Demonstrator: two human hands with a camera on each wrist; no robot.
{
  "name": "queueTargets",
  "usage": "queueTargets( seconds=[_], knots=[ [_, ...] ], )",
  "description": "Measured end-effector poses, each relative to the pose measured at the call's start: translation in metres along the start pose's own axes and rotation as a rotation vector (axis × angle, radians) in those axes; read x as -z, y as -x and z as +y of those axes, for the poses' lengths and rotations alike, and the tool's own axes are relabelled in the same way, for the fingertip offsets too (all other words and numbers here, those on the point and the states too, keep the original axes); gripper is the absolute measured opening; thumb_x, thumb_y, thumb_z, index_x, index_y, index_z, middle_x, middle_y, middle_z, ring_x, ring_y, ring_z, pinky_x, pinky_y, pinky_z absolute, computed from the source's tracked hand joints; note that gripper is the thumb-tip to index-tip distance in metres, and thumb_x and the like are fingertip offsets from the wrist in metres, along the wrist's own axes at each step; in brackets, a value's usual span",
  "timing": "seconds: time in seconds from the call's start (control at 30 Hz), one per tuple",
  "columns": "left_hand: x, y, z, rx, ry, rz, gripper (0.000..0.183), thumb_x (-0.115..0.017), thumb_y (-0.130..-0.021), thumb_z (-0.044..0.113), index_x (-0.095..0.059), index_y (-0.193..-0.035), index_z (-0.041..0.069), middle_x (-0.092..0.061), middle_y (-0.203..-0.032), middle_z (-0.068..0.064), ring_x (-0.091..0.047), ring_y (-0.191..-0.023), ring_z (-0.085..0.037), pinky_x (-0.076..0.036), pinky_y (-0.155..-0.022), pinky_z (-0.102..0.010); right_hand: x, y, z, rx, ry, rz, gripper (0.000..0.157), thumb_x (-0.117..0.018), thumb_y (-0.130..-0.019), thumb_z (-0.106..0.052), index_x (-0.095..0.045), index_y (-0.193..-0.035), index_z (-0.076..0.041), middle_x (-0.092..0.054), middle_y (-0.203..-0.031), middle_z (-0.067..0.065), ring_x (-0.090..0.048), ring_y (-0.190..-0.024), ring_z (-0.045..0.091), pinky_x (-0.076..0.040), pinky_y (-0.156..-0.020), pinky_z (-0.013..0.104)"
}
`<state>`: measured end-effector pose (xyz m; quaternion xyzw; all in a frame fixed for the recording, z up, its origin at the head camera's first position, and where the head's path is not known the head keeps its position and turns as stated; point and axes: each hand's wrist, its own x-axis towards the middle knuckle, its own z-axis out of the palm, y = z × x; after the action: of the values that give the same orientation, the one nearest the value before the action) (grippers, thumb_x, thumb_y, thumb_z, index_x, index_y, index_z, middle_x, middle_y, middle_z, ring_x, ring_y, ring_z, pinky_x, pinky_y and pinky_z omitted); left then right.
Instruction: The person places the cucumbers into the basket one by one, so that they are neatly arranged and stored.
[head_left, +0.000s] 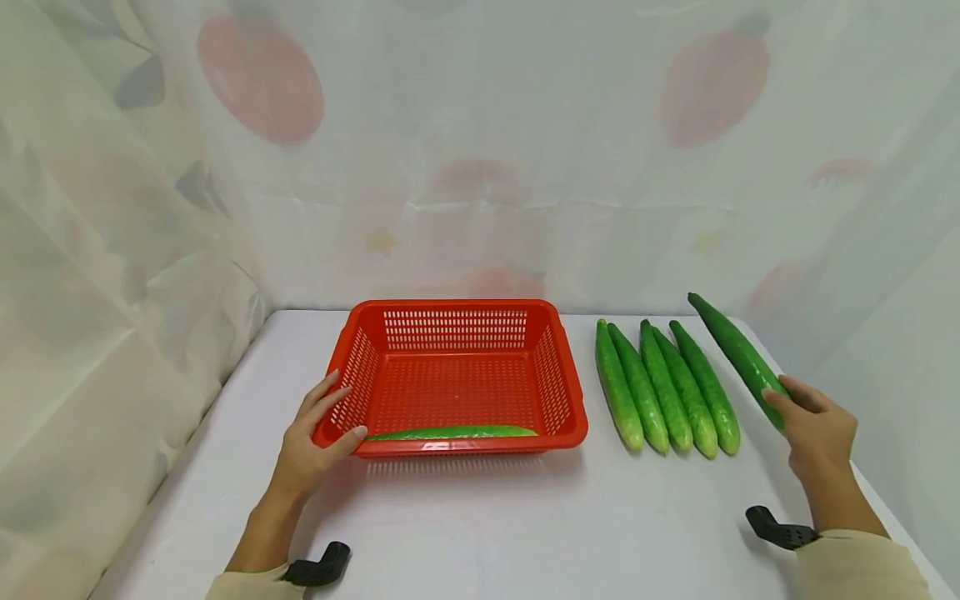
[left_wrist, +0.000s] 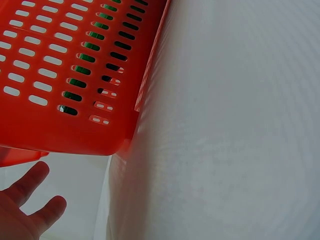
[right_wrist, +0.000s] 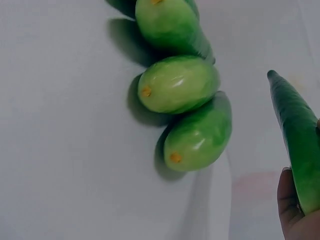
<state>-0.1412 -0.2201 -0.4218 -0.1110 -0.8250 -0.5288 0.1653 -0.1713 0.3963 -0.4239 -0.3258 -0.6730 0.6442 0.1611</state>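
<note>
A red slotted plastic basket (head_left: 566, 367) stands on the white table, and one cucumber (head_left: 465, 432) lies along its near inside wall. My left hand (head_left: 306, 454) touches the basket's near left corner, thumb at the front rim and the other fingers stretched along the left side. In the left wrist view two fingers (left_wrist: 50, 212) show spread below the basket's outer wall (left_wrist: 65, 132). At the far right, my right hand (head_left: 821, 429) grips a green cucumber (head_left: 738, 350) by its near end, tilted up with its tip pointing away to the left. It is raised off the table.
Several cucumbers (head_left: 655, 392) lie side by side on the table between the basket and my right hand, paler ends toward me. White printed curtains (head_left: 480, 150) hang behind and at both sides of the table (head_left: 480, 533).
</note>
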Motion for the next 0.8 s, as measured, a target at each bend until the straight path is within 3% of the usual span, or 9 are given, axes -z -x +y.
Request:
queueTargets(
  seconds=[0.2, 0.4, 0.8],
  knots=[
    [0.001, 0.0, 0.004, 0.008, -0.005, -0.003, 0.054, -0.072, -0.08, 0.0, -0.053, -0.13, -0.008, -0.034, -0.149, -0.017, -0.03, -0.133, -0.037, -0.036, -0.093, -0.013, -0.002, 0.008, -0.013, 0.06, -0.081, -0.065, 0.058, -0.087, -0.072, -0.021, -0.066, -0.126, -0.017, -0.059, -0.11, -0.01, -0.049, -0.104, 0.008, -0.044, -0.072, 0.01],
    [0.001, 0.0, 0.003, 0.017, -0.008, -0.004, 0.055, -0.073, -0.08, 0.001, -0.054, -0.131, -0.006, -0.034, -0.15, -0.016, -0.03, -0.133, -0.036, -0.036, -0.092, -0.012, -0.008, 0.017, -0.025, 0.185, -0.194, -0.176, 0.044, -0.085, -0.073, -0.007, -0.072, -0.115, -0.009, -0.063, -0.097, -0.011, -0.054, -0.09, 0.007, -0.048, -0.067, 0.011],
    [0.001, 0.0, 0.002, 0.017, -0.02, -0.009, 0.056, -0.073, -0.081, 0.002, -0.053, -0.132, -0.006, -0.033, -0.15, -0.015, -0.032, -0.132, -0.035, -0.039, -0.09, -0.013, -0.019, 0.035, -0.038, 0.34, -0.189, -0.361, 0.031, -0.076, -0.081, 0.0, -0.074, -0.111, -0.009, -0.064, -0.102, -0.009, -0.058, -0.09, 0.006, -0.048, -0.071, 0.013]
  ],
)
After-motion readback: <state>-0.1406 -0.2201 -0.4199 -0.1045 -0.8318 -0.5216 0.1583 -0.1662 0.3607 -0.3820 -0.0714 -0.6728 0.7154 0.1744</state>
